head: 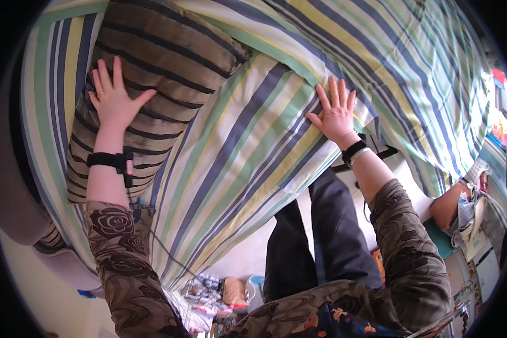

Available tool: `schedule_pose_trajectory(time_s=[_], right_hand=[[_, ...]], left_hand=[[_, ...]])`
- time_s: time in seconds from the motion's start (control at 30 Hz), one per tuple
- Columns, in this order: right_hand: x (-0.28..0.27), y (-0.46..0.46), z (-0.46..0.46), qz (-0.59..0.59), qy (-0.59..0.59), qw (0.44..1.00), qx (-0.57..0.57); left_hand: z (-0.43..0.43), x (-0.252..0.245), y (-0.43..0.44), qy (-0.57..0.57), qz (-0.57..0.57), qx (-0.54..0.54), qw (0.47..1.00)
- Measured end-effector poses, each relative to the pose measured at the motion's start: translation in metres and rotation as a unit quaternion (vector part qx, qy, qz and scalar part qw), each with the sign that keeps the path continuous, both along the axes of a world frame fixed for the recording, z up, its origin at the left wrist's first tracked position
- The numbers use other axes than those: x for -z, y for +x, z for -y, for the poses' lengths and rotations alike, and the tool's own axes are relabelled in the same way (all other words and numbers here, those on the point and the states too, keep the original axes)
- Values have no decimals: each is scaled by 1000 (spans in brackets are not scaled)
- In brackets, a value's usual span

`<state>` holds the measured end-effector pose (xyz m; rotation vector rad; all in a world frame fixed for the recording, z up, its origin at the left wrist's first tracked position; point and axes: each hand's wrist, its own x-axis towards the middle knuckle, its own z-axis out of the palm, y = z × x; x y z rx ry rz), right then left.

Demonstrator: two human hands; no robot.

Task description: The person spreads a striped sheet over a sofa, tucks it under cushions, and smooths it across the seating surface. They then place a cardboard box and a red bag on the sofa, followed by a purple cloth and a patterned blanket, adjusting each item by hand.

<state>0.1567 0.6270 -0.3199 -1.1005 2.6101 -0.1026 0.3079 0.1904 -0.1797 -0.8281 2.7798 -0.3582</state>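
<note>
My left hand [116, 101] lies spread, palm down, on a brown pillow or cushion [164, 63] with black stripes. It wears a ring, and a black strap with a small device is around that wrist. Beneath the pillow is a striped cloth [245, 139] in green, yellow, white and dark blue, with a plain green border band. My right hand [336, 112] rests flat with fingers apart on this cloth, close to its edge. A black band and a bracelet circle my right wrist. Neither hand grips anything.
A padded grey-brown headboard or sofa part [14, 169] curves along the left. At the bottom, a bucket [255, 287] and assorted items stand on the floor. To the right are a brown rounded object [448, 207] and bundled cloth [467, 215]. A thin cable [169, 255] hangs from my left wrist.
</note>
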Motion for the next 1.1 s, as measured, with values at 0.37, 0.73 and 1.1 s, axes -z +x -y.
schedule_pose_trajectory(time_s=[0.37,0.73,1.1], right_hand=[[-3,1,3,3,55,998,-11],[-69,-57,196,65,-252,961,-89],[-32,-91,343,-22,-105,966,-235]], left_hand=[[-8,-70,89,194,-108,-202,954],[-56,-158,181,99,-170,-81,977],[-86,4,208,198,-167,-183,948]])
